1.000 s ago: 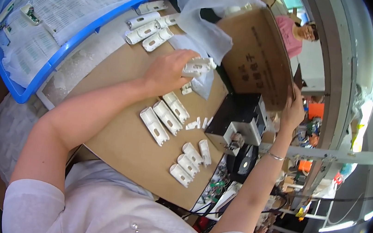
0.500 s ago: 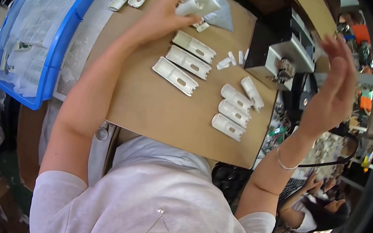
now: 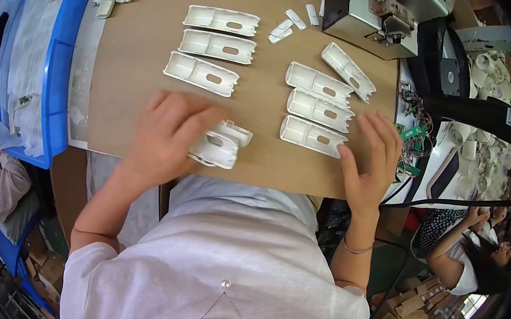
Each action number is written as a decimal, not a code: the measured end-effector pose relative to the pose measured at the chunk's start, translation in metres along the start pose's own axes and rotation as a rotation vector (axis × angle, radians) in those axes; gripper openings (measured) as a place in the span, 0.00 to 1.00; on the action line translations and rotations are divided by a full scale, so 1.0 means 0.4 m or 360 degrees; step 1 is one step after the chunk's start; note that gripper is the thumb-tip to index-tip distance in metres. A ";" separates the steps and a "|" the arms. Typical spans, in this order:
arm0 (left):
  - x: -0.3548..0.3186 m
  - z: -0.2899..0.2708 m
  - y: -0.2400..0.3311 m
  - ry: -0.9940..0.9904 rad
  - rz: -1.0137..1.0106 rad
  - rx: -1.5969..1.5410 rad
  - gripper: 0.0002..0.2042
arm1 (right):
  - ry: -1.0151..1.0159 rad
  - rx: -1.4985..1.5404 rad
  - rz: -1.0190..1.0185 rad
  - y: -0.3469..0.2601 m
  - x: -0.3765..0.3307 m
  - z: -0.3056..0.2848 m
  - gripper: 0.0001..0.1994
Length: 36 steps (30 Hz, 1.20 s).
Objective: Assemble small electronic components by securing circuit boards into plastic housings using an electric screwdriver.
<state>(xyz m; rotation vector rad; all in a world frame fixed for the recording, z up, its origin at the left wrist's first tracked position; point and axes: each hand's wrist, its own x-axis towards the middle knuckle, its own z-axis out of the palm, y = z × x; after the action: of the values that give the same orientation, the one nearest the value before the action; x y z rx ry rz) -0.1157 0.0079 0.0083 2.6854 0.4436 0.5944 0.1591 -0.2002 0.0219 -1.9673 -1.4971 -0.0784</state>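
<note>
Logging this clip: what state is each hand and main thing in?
Left hand, closed on white shells
Right hand, open, fingers spread
Left row of three shells, lying hollow side up
Right group of four shells, hollow side up, one slanted
Small white pieces, lying loose
Blue tray, lined with film

Soft, even light spreads across the desk [image 3: 126,99] here, leaving thin, faint shadows beside the white shells [image 3: 221,20]. I catch a white glare [image 3: 473,306] low on the right. The left hand [image 3: 169,135] looks slightly blurred; the blue tray [image 3: 54,80] bows, and all 4 corners fall black.
</note>
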 end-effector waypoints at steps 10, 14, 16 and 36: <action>0.009 0.050 0.092 -0.0110 -0.0130 0.0308 0.33 | -0.0243 0.0020 -0.0041 0.000 0.087 0.065 0.30; -0.006 0.051 0.093 -0.0138 -0.0160 0.0351 0.37 | -0.0334 0.0023 -0.0142 0.013 0.092 0.079 0.30; -0.005 0.047 0.090 -0.0201 -0.0186 0.0377 0.38 | -0.0313 0.0065 -0.0148 0.025 0.091 0.086 0.29; -0.099 0.015 0.050 0.0176 -0.0074 0.0260 0.13 | -0.0326 -0.0104 -0.0519 -0.120 0.094 0.117 0.19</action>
<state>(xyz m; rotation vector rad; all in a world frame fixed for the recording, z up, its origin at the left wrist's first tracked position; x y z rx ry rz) -0.1426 -0.0262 -0.0022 2.7966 0.6070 0.7244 0.1142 -0.1376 0.0230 -1.8065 -1.9628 -0.0675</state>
